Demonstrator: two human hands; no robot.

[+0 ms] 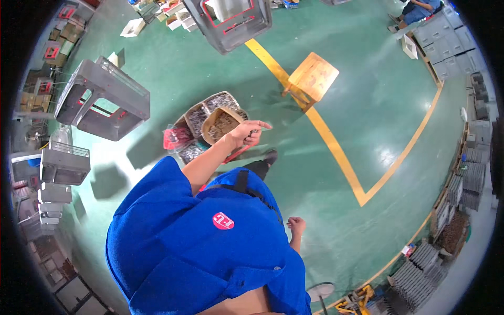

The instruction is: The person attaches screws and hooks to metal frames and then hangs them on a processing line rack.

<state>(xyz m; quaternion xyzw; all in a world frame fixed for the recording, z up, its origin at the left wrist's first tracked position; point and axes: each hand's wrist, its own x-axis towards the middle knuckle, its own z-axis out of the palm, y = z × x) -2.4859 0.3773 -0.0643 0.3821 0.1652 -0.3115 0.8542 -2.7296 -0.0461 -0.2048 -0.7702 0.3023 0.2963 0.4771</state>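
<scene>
My left hand (247,134) reaches out over the right side of a round, divided tray. Its index finger points to the right while the other fingers curl around small dark pieces, too small to name. Just behind the hand, a tan bowl (209,130) of brownish small parts sits in the tray (176,125). Loose silvery metal parts (197,118) fill compartments around the bowl, and a red plastic bag (177,137) lies at the tray's left. My right hand (297,226) hangs low beside my body with fingers curled; whether anything is in it is hidden.
Grey plastic housings (118,97) hang at the left, with another housing (228,31) at the top. A wooden stool (315,76) stands on the green floor by a yellow line (333,144). Stacked grey parts (420,268) line the right edge; a seated person (417,10) is far right.
</scene>
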